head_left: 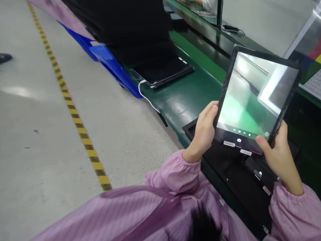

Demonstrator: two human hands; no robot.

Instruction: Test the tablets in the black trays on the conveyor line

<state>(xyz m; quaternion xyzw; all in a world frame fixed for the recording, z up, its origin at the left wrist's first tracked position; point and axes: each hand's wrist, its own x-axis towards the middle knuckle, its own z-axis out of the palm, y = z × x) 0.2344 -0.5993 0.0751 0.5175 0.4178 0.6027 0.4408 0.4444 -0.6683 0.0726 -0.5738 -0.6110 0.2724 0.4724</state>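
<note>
I hold a black tablet [258,97] tilted up above the green workbench [185,97]. Its lit screen shows a camera picture of green and grey surfaces, with small icons along the bottom. My left hand [204,132] grips the tablet's lower left edge, fingers wrapped round it. My right hand [279,157] grips the lower right corner, thumb pressed on the screen near a round button. White labels sit on the tablet's lower bezel. Both arms wear pink striped sleeves.
A black tray [240,180] with parts and labels lies under the tablet. A stack of black tablets [163,72] lies further along the bench, a white cable beside it. Blue bins [110,63] stand by the bench. A yellow-black floor stripe [75,117] runs on the left.
</note>
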